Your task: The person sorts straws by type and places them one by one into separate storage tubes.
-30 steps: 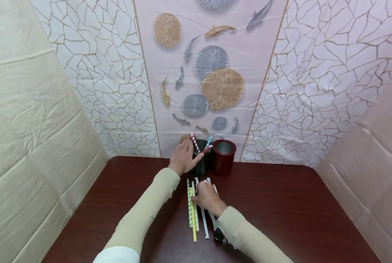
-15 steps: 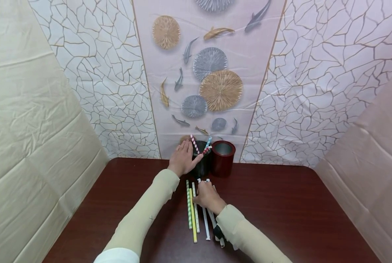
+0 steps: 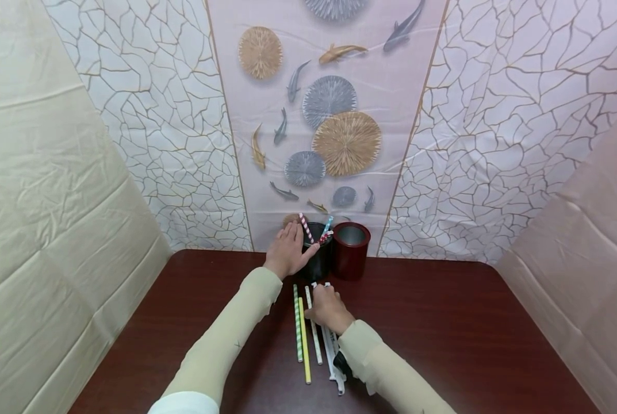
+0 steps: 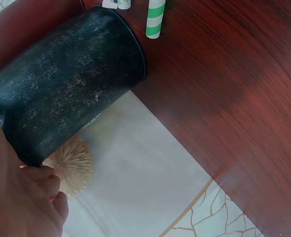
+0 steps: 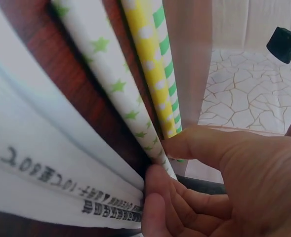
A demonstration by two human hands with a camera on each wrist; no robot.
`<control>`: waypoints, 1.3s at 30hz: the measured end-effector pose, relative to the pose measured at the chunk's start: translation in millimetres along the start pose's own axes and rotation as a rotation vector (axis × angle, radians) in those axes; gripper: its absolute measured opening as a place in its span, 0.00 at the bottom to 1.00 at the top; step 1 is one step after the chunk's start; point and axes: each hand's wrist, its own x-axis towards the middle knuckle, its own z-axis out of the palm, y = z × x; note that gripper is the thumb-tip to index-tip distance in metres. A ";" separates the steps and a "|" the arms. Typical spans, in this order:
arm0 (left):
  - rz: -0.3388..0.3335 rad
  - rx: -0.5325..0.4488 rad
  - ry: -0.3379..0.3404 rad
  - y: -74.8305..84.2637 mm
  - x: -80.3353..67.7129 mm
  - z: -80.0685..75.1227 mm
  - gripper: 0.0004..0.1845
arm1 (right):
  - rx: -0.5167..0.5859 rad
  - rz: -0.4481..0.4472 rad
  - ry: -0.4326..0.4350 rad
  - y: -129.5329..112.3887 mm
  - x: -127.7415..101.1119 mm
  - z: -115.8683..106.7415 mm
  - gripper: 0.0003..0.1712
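Star-print straw [image 5: 116, 89] is lying on the table [image 3: 443, 322], right hand [image 3: 329, 307] pinching its far end with curled fingertips [image 5: 157, 180]. Yellow straw [image 3: 304, 339] and green-striped straw [image 3: 297, 322] are lying alongside. Left hand [image 3: 287, 250] is gripping the black cup [image 3: 318, 261], red cup [image 3: 351, 250] beside.

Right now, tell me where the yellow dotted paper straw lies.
In the head view, the yellow dotted paper straw lies flat on the dark wooden table, between the green striped straw and the right hand.

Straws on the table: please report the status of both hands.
Left hand grips black cup. Right hand pinches star-print straw among straws on table. Red cup beside, nothing blocking.
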 end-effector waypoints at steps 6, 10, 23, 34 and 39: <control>0.002 -0.007 -0.001 -0.7 0.1 0.5 0.49 | -0.006 0.005 -0.006 3.3 3.3 -2.6 0.18; -0.002 -0.015 -0.001 -0.3 0.5 0.2 0.49 | 0.022 0.004 -0.004 4.5 -0.2 -7.5 0.19; -0.006 -0.020 -0.006 -0.3 1.3 1.7 0.50 | 0.100 -0.041 -0.057 5.7 -26.8 -23.4 0.34; 0.003 -0.036 0.007 -0.9 0.1 -0.6 0.49 | 0.108 -0.154 -0.028 15.9 -38.1 -48.4 0.29; 0.001 -0.022 -0.001 -0.8 1.0 0.2 0.50 | 0.109 -0.184 0.002 15.6 -40.0 -64.0 0.32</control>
